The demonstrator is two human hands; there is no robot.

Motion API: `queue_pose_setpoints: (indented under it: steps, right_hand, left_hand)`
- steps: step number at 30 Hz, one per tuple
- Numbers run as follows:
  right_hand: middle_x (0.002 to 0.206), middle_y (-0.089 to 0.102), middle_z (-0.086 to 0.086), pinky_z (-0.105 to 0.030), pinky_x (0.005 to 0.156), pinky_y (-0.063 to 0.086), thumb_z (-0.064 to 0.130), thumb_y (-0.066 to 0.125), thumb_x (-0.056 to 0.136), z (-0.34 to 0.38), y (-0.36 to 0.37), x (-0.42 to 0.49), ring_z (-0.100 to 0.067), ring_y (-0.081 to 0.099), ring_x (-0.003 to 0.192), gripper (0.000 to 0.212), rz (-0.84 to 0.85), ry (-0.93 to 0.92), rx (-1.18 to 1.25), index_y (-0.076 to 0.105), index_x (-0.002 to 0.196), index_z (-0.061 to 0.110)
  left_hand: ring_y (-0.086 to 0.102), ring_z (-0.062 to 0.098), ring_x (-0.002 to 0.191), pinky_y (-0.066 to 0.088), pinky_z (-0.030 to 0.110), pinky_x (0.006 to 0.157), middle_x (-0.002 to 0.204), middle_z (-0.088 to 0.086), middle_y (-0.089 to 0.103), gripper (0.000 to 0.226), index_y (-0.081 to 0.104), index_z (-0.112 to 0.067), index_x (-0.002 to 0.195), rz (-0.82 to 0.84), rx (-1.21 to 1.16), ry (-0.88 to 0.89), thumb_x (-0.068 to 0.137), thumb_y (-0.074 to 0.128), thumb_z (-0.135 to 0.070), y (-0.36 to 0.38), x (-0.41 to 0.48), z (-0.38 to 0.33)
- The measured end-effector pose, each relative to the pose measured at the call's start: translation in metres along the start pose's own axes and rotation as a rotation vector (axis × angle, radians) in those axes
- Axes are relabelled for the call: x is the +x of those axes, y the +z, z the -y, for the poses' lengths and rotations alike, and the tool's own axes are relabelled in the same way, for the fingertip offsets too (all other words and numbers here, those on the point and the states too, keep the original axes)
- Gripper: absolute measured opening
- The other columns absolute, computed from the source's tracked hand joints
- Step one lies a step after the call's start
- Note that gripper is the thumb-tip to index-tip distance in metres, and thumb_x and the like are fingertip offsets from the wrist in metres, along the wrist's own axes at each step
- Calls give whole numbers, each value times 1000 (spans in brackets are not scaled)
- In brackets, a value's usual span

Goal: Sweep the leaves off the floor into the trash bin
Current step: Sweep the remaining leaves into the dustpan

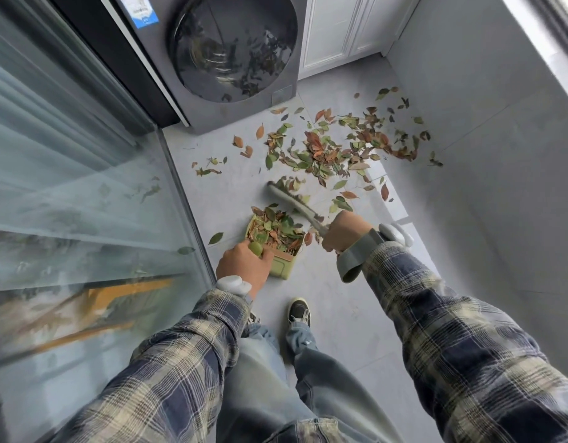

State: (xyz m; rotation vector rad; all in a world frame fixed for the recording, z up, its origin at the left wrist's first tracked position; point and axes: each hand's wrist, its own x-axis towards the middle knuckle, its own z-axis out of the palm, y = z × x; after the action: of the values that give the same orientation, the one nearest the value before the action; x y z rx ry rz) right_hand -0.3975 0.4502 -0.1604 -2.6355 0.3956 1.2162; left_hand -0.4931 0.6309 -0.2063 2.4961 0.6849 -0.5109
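Green, brown and red leaves (327, 151) lie scattered over the grey floor tiles in front of me. My left hand (242, 265) grips the handle of a small green dustpan (284, 262), which rests on the floor and holds a heap of leaves. My right hand (345, 230) grips the handle of a small hand brush (292, 203). The brush head lies on the floor just beyond the dustpan's mouth, blurred. No trash bin is in view.
A dark front-loading washing machine (231, 49) stands at the far end. A glass sliding door (78, 187) runs along the left, a grey wall (500, 155) along the right. White cabinet doors (340, 30) stand at the back. My shoe (298, 311) is just behind the dustpan.
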Motion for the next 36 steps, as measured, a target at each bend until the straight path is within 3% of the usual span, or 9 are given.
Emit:
queue_pose_setpoints:
  steps: [7,13,17,21,24,29,31,33,36]
  right_hand:
    - [76,61,-3,-22,62,47,12,67,83,3,-27,-18,-16,58,68,7,182,-61,-85,65,84,5]
    - [99,66,-7,-30,84,53,12,66,87,15,-54,-36,-23,64,91,19,159,-71,-134,66,105,7]
    - [85,56,-4,-24,58,38,3,61,88,18,-59,-38,-20,49,75,14,24,-136,-145,67,93,15]
    - [77,51,-3,-21,51,35,3,61,85,20,-55,-33,-16,43,60,10,-56,-195,-167,64,88,12]
    - [79,50,-6,-26,52,35,9,58,90,24,-41,-20,-21,44,66,6,-107,-236,-137,55,86,7]
    - [64,42,-2,-25,45,27,6,54,93,31,-1,1,-15,37,53,31,-55,-189,-81,41,66,9]
    - [71,47,-2,-23,48,32,8,51,98,28,15,3,-15,42,57,19,22,-176,-77,56,79,5]
    - [89,51,-6,-18,54,42,7,47,101,20,30,5,-15,50,68,25,133,-177,-44,61,119,-2]
    - [122,54,-19,-30,95,46,10,52,98,5,42,-5,-31,55,122,44,194,-147,-63,50,140,-3]
  left_hand:
    - [59,30,70,49,32,63,75,3,64,31,58,-17,71,15,-28,-4,83,56,-46,0,-1,0]
    - [52,27,66,41,29,61,69,-2,55,28,59,-20,74,15,-11,-34,80,54,-46,1,-2,1]
    - [53,27,66,41,28,61,69,-2,56,28,60,-19,74,14,-14,-32,81,54,-45,1,0,1]
    - [60,31,70,44,29,61,73,3,65,29,60,-16,74,12,-13,-7,83,55,-44,1,0,0]
    - [61,30,71,47,29,62,75,3,65,29,61,-17,75,1,1,-3,84,55,-44,1,1,-1]
    - [62,31,71,43,29,59,74,5,66,33,61,-16,75,-19,10,2,85,55,-47,3,1,0]
    - [62,31,71,43,29,59,75,5,67,34,62,-16,76,-24,9,4,85,56,-48,3,1,0]
    - [61,31,70,44,29,59,76,5,67,32,63,-16,77,-22,10,3,85,56,-46,2,3,0]
    - [61,32,72,46,29,60,74,5,66,29,63,-16,79,-5,7,-10,84,56,-44,1,2,-1]
